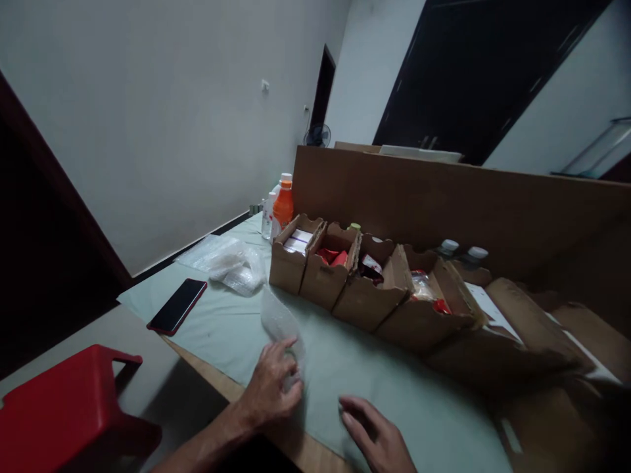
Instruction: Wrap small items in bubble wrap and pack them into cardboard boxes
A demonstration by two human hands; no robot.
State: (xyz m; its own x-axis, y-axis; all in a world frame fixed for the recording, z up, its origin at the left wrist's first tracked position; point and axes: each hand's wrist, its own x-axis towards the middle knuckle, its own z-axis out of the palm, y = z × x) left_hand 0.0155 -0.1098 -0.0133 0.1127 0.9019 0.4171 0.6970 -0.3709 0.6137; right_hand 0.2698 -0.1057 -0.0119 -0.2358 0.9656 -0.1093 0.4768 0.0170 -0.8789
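R hand (pixel 377 433): was o/ desk (pixel 340 358), fingers loosely released.
L hand (pixel 276 381): touched clear wrap (pixel 280 318), grip unclear.
Phone (pixel 178 307): lay nr edge.

The strip of wrap (pixel 276 314) by the left hand (pixel 277 382) is thin, see-through plastic, and it looks bumpy. The heap of wrap (pixel 241 266) past it looks the same, all crinkly and a bit shiny. Under them is a pale green cloth (pixel 340 368), matt, with small creases. The bench (pixel 320 453) shows a bare edge of pale wood. The boxes (pixel 318 286) are dull brown cardboard with rough rims. The red packet (pixel 334 257) in 1 box looks like plastic. The phone (pixel 180 304) has a smooth, glossy black front. The stool (pixel 59 407) is smooth red plastic with a soft shine.
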